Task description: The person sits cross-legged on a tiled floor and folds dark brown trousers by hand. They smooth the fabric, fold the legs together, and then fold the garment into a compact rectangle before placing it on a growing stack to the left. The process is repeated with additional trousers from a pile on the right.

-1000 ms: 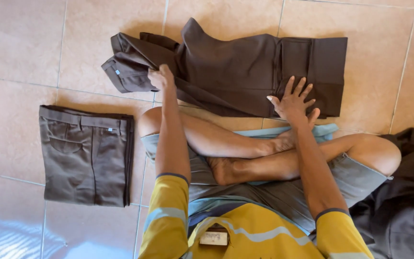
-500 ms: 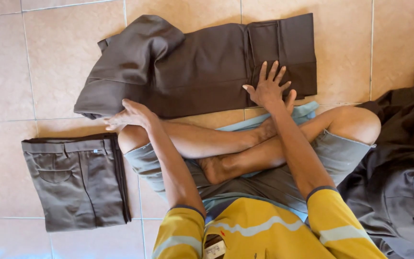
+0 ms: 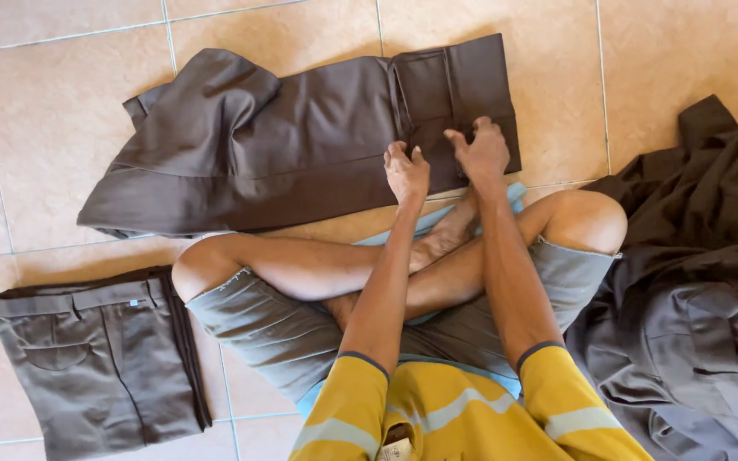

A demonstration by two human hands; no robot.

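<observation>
Beige glazed floor tiles (image 3: 694,51) with thin grout lines fill the frame, person seated cross-legged at lower centre, seen from above. Dark brown trousers laid flat on the floor (image 3: 301,145) stretch across the upper middle of the frame – waistband end toward upper right, leg end rumpled and partly folded over toward upper left. Left hand (image 3: 407,171) sits on the lower edge of the trousers near the waistband, fingers curled down and pressed close together on the cloth; cannot tell if it pinches a fold. Right hand (image 3: 482,150) just beside it, a little higher, on the waistband part, fingers bent and bunched, gripping or pressing the fabric – exact pinch not clear. Both forearms run up from yellow short sleeves with grey stripes (image 3: 463,410) at bottom centre, passing over the crossed bare legs and grey shorts (image 3: 275,329). Folded grey-brown trousers in a neat rectangle (image 3: 100,358) lie at lower left, well apart from the hands. Loose heap of dark brown and grey garments (image 3: 694,290) piles along the right edge, touching the person's knee side.
</observation>
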